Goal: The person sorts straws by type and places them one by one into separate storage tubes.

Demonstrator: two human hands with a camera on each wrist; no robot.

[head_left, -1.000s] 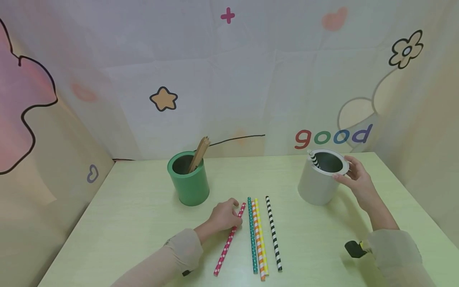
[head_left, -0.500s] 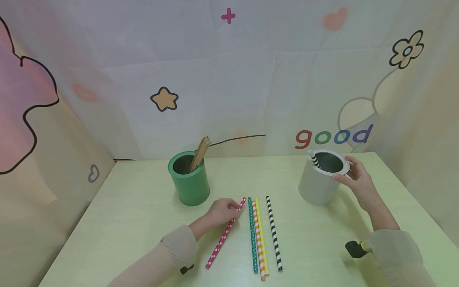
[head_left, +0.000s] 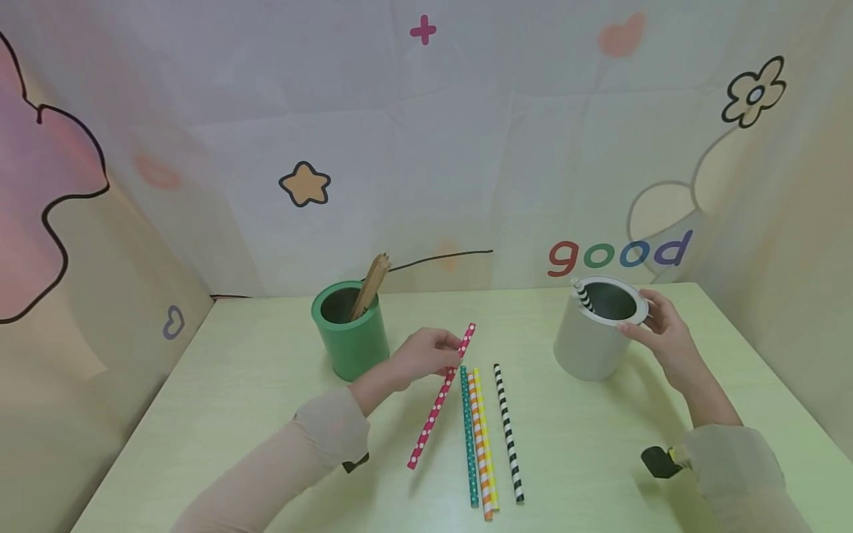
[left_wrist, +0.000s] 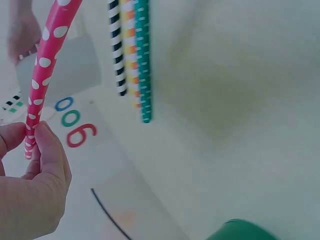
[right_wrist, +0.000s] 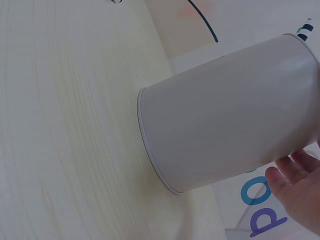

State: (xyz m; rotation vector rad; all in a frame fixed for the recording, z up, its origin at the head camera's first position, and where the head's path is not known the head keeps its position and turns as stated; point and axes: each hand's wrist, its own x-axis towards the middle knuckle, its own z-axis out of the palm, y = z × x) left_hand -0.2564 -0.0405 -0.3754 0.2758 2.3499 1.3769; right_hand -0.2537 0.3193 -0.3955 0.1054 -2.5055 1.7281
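My left hand pinches a pink paper straw with white dots near its upper end. The straw slants above the table, its lower end toward me. In the left wrist view, thumb and fingertips squeeze the straw. My right hand grips the right side of a white cup at the rim, thumb in front and fingers behind. A black-and-white striped straw leans inside that cup. On the table below the pink straw lie a teal dotted straw, an orange striped one and a yellow one.
A second black-and-white striped straw lies apart, right of the others. The green cup, holding several brown pencils, stands behind my left forearm. A printed cloth backdrop rises at the table's back edge.
My left hand has taken hold of the pink straw, shifted it slightly left, then raised it off the table and moved it forward and right. The right hand and white cup stay put.
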